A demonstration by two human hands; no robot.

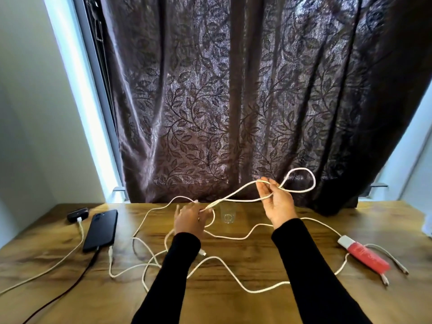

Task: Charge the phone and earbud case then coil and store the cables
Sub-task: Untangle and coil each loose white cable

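Observation:
A long white cable [238, 192] runs between both hands above the wooden table [233, 305]. My right hand [277, 202] is raised and pinches the cable, with a loop standing up behind it. My left hand [190, 219] is lower and holds the same cable near the tabletop. More white cable lies in loose tangles on the table. A black phone [101, 230] lies at the left with a dark cable plugged into its near end. Beyond it sits the black earbud case [77, 214] with a white cable plugged in.
A small clear glass [228, 213] stands between my hands near the back edge. A red and white power bank [364, 254] with short cables lies at the right. A dark leaf-patterned curtain [233, 101] hangs behind the table.

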